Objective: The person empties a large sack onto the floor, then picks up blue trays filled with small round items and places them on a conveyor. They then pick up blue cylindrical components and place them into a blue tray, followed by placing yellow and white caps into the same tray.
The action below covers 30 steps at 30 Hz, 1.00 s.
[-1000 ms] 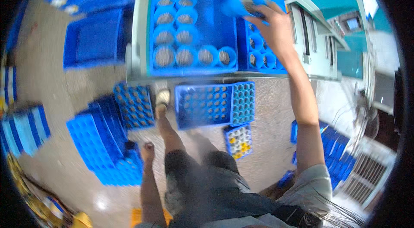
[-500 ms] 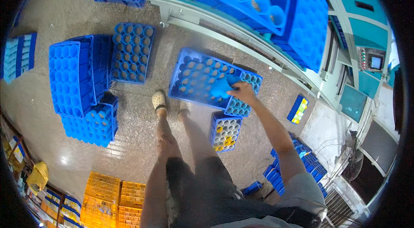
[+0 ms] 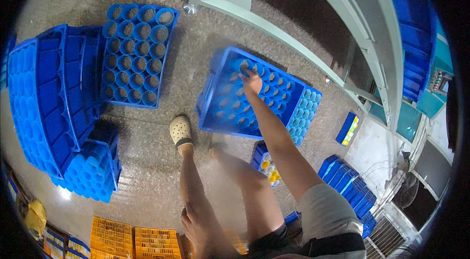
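A large blue crate stands on the floor ahead of me, filled with rows of light-blue cups, several with greyish contents. My right hand reaches over it, fingers closed at the rim of a light-blue cup in the far row. That cup appears upright among the others, and the fingertips partly hide it. Pale haze blurs the crate's left side. My left hand lies on my left leg near the knee, fingers stretched out and holding nothing.
On the left are a crate of grey-filled cups and stacked blue crates. Light-blue cups adjoin the main crate's right end. A pale metal frame rises beyond it. Orange crates stand lower left.
My right hand has moved left to the far row; the blue cup it held tilted over the crate's right part now appears upright or released. My left hand has come into view. The view is closer.
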Tool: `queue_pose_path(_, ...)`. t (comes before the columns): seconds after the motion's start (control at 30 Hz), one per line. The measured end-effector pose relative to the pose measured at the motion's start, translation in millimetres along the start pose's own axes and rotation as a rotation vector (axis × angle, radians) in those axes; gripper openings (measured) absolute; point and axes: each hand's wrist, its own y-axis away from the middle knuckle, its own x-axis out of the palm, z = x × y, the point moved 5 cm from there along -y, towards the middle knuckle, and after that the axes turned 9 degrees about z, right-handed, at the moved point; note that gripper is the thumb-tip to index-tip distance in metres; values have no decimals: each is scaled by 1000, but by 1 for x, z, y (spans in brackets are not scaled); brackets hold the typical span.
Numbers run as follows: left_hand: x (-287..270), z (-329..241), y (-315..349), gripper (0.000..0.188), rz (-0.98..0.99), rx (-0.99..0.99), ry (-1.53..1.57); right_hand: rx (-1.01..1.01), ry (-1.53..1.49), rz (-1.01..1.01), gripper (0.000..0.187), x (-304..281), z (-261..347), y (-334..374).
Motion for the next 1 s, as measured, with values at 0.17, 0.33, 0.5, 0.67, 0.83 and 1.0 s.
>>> queue_pose_path(0.17,1,1,-1,92,-50,19,-26,238,164,240,44,32,-19,-22)
queue_pose_path(0.33,30,22,4,91,102,-50,-50,152,74,359,53,-22,1,-4)
queue_pose_path(0.5,0,-43,16,88,-236,169,-378,-82,-51,484,56,-175,39,104)
queue_pose_path(0.67,-168,-263,72,38,-465,825,-96,-455,-16,792,32,-334,58,186)
queue_pose_path(0.83,-367,-474,161,32,-985,1397,37,-286,25,773,30,-468,70,201)
queue_pose_path(1.0,-454,-625,130,31,-976,1297,-511,-161,-109,774,26,-561,154,145)
